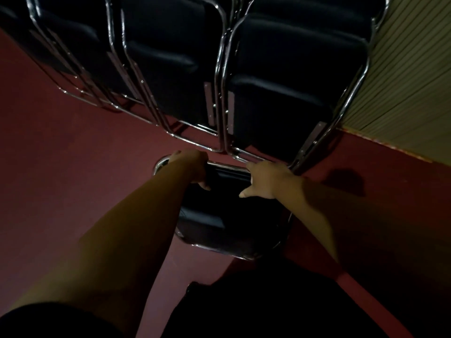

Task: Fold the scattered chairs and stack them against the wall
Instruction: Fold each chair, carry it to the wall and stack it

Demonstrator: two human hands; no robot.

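A folded black chair (219, 223) with a chrome tube frame stands upright right below me on the dark red floor. My left hand (195, 167) grips the left end of its top bar. My right hand (264, 179) holds the right end of the same bar, thumb spread down over the black backrest. Just beyond it, several folded black chairs (292, 89) lean in rows toward the far side, their chrome legs resting on the floor. The held chair's top bar almost touches the feet of the nearest stacked chair.
A pale ribbed wall (410, 81) runs along the right side, meeting the red floor (61, 142) at a light skirting strip. My dark trousers fill the bottom of the view. The scene is dim.
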